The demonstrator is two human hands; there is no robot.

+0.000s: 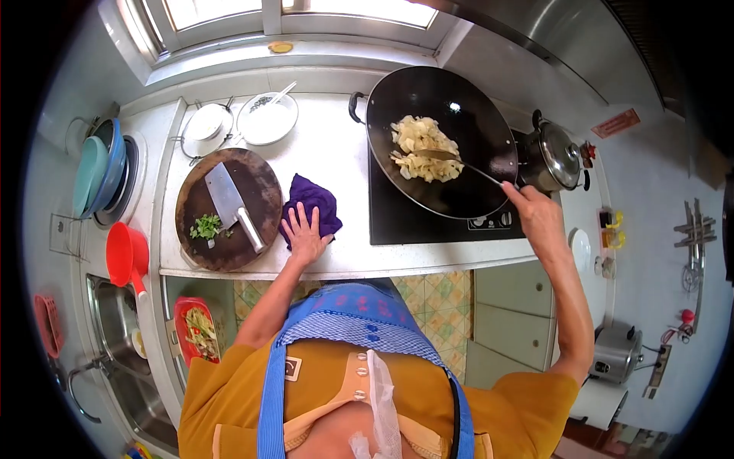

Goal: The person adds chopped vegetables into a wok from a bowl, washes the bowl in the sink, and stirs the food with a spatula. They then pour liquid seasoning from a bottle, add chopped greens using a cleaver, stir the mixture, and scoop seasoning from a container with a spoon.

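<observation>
In the head view my right hand (533,214) is closed round the handle of a metal spatula (480,170). Its blade rests among pale sliced food pieces (422,138) in a large black wok (466,99). My left hand (306,236) lies flat with spread fingers on a crumpled purple cloth (313,195). Just left of that cloth is a round wooden cutting board (264,176), bearing a cleaver (224,191) with a silvery handle and a small heap of chopped greens (205,226).
The wok sits over a black cooktop (413,229), beside a lidded pot (558,157). Behind the board are a white bowl (267,122) with chopsticks and a small dish (205,122) on a wire rack. A red dipper (126,252) stands by the sink (115,336).
</observation>
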